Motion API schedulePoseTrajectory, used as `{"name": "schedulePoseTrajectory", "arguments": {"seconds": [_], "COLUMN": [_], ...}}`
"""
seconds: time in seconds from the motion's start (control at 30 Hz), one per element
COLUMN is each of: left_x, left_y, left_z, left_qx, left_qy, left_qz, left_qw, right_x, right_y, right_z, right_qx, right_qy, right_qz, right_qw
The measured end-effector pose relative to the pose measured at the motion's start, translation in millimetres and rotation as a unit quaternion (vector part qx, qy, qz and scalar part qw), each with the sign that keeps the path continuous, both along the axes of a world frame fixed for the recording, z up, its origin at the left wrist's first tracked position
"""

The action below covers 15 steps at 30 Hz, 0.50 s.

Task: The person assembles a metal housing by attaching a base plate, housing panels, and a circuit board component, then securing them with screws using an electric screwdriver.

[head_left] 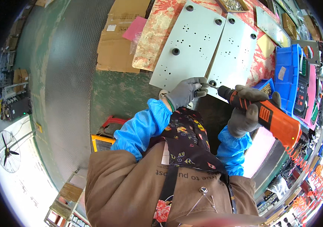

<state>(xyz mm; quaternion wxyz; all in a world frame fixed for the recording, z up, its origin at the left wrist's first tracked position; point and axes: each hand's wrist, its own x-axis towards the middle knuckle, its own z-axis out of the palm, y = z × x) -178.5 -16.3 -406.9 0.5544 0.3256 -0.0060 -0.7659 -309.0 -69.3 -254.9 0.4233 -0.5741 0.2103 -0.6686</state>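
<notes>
My right hand grips an orange and black power screwdriver, its long bit pointing left. At the bit's tip, the gloved fingers of my left hand are pinched together; any small piece between them is hidden. Both hands wear grey gloves below blue sleeves. Just beyond the bit lie two pale grey metal plates, a left plate and a right plate, side by side with many small holes. Black round feet stand on them, among them one foot close to the bit and another farther left.
The plates rest on a worn red and cream tabletop. A small blue bin of small brass-coloured parts and a large blue crate stand at the right. Farther back is a tray of metal pieces. Flattened cardboard lies left.
</notes>
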Motion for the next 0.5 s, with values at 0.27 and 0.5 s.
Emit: {"name": "schedulePoseTrajectory", "arguments": {"seconds": [0.27,0.5], "left_x": [28,38], "left_y": [8,7], "left_z": [-3,-9], "left_qx": [0.016,0.043], "left_qy": [0.054,0.129], "left_qz": [0.022,0.045], "left_qw": [0.998,0.99], "right_x": [25,44], "right_y": [10,17], "right_z": [-7,-9], "right_qx": [0.043,0.053], "right_qy": [0.032,0.018], "right_qz": [-0.018,-0.041], "right_qw": [0.998,0.998]}}
